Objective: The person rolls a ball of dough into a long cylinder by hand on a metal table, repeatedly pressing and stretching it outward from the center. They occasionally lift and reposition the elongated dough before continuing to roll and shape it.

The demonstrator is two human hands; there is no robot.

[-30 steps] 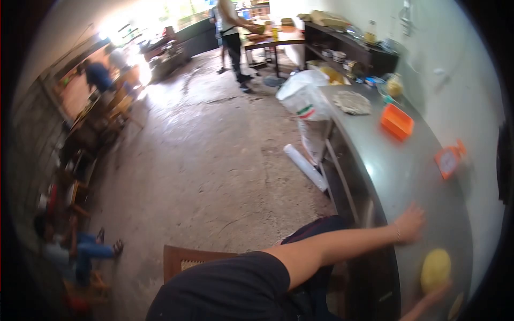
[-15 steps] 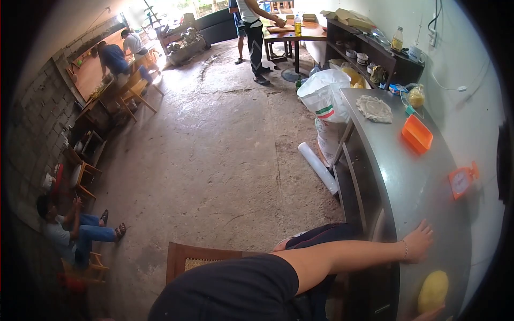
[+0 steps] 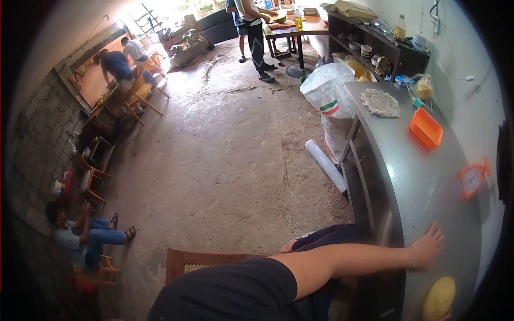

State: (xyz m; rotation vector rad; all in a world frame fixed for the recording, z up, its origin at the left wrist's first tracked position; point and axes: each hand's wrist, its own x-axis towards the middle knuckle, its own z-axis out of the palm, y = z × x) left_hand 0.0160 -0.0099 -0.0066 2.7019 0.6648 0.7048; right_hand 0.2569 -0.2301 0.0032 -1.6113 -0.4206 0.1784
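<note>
The yellow lump (image 3: 439, 298) has its long axis roughly along the surface (image 3: 423, 184) edges, between the spread left hand (image 3: 428, 250) and right hand (image 3: 447, 316), whose grip cannot be told.

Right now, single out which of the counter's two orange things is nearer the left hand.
The orange scale with the round dial; the orange tray lies farther from the left hand.

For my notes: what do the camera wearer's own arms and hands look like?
The left arm wears a short dark sleeve. The left hand is ungloved, with a thin chain-like bracelet at the wrist. Of the right hand only a sliver shows; its wrist is out of view.
</note>
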